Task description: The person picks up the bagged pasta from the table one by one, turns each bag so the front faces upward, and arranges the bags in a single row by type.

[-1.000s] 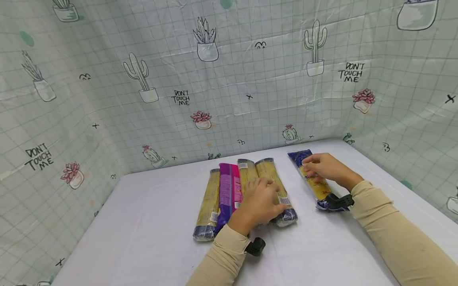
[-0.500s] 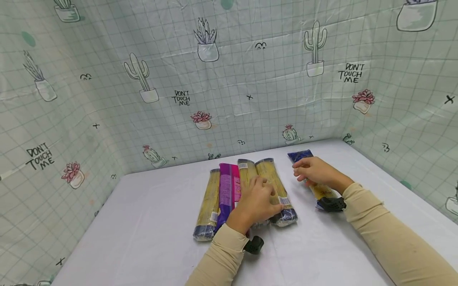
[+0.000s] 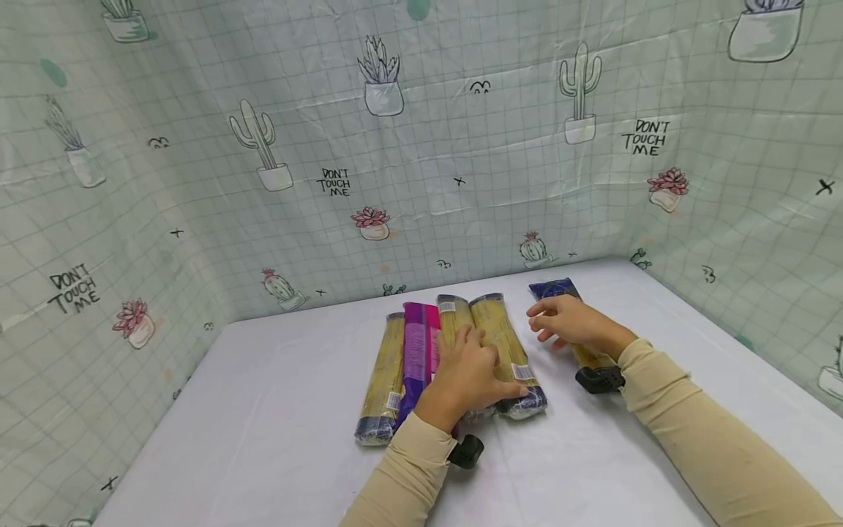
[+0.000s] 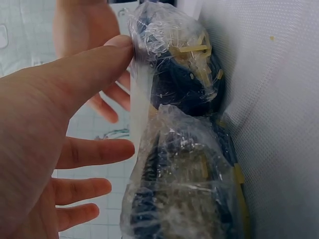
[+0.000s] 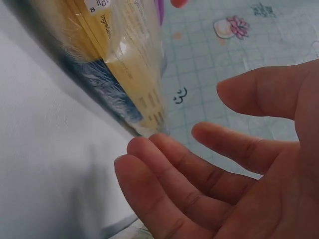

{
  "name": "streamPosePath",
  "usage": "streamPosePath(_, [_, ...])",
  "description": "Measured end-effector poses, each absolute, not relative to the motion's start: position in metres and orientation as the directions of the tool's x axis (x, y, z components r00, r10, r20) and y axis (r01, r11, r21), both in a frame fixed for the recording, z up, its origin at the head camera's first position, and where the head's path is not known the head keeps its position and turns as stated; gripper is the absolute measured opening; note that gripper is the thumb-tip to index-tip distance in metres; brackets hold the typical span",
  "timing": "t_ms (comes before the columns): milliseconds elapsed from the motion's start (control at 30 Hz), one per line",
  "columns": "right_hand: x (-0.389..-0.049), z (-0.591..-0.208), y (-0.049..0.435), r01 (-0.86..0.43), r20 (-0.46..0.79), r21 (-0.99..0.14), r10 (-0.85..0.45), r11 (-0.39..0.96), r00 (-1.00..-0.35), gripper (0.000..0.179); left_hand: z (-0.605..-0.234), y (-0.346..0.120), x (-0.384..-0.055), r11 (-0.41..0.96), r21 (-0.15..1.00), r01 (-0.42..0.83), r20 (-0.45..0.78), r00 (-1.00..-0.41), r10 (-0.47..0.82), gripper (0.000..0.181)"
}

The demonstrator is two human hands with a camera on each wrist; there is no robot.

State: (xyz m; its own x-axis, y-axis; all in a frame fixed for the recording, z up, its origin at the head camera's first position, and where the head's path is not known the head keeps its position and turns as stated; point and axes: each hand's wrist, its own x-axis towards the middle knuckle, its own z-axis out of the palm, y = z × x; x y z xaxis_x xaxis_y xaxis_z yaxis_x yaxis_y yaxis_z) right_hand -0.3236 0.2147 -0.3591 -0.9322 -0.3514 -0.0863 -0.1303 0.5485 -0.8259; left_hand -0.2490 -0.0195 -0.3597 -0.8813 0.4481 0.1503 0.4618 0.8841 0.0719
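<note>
White-covered counter [image 3: 276, 395] | step, judged: squaring up the row of four pasta packets [image 3: 421, 344] — next likely calls for a hand flat along its outer side | row: under left hand [image 3: 464, 377], fingers spread, thumb against rightmost packet [image 3: 500, 329], nothing gripped | lone packet [image 3: 555, 288]: part-hidden beneath right hand [image 3: 576, 322] — loosely curved, holding nothing

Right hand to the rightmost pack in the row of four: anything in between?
Nothing visible: only white tabletop separates the right hand from the rightmost pack. The left hand has its thumb at that pack's near end.
</note>
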Motion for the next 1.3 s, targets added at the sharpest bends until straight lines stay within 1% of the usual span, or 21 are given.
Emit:
streamPosePath(167, [-0.329, -0.365, 0.208, -0.11, -0.116, -0.82, -0.35, 0.562, -0.929, 0.049, -0.358, -0.018, -0.247, 0.883, 0.035, 0.469, 0.15, -0.876, 0.459, 0.066])
streamPosePath(300, [-0.33, -0.369, 0.2, -0.081, -0.142, -0.827, -0.347, 0.556, -0.927, 0.052, -0.358, -0.016, -0.247, 0.881, -0.016, 0.473, 0.151, -0.87, 0.47, 0.064])
streamPosePath(400, [-0.334, -0.371, 0.194, -0.047, -0.171, -0.834, -0.339, 0.549, -0.925, 0.052, -0.358, -0.015, -0.248, 0.884, -0.037, 0.466, 0.142, -0.873, 0.466, 0.067])
streamPosePath(533, [-0.34, -0.374, 0.186, -0.001, -0.207, -0.834, -0.315, 0.551, -0.926, 0.052, -0.359, -0.015, -0.249, 0.884, -0.037, 0.467, 0.127, -0.875, 0.468, 0.071])
streamPosePath(733, [-0.343, -0.375, 0.178, 0.043, -0.218, -0.846, -0.272, 0.531, -0.937, 0.056, -0.359, -0.017, -0.251, 0.877, -0.007, 0.48, 0.118, -0.871, 0.477, 0.072])
streamPosePath(800, [-0.342, -0.376, 0.177, 0.043, -0.219, -0.843, -0.269, 0.536, -0.938, 0.056, -0.359, -0.018, -0.251, 0.879, 0.008, 0.477, 0.111, -0.874, 0.474, 0.073])
streamPosePath(1000, [-0.338, -0.38, 0.174, 0.035, -0.223, -0.793, -0.237, 0.608, -0.946, 0.043, -0.36, -0.02, -0.251, 0.879, 0.031, 0.477, 0.09, -0.877, 0.472, 0.077])
streamPosePath(1167, [-0.335, -0.381, 0.173, 0.011, -0.204, -0.77, -0.23, 0.637, -0.952, 0.047, -0.36, -0.02, -0.251, 0.879, 0.032, 0.476, 0.087, -0.877, 0.472, 0.086])
streamPosePath(1300, [-0.335, -0.384, 0.171, -0.016, -0.178, -0.753, -0.227, 0.658, -0.957, 0.046, -0.36, -0.02, -0.25, 0.876, 0.044, 0.48, 0.088, -0.875, 0.476, 0.083])
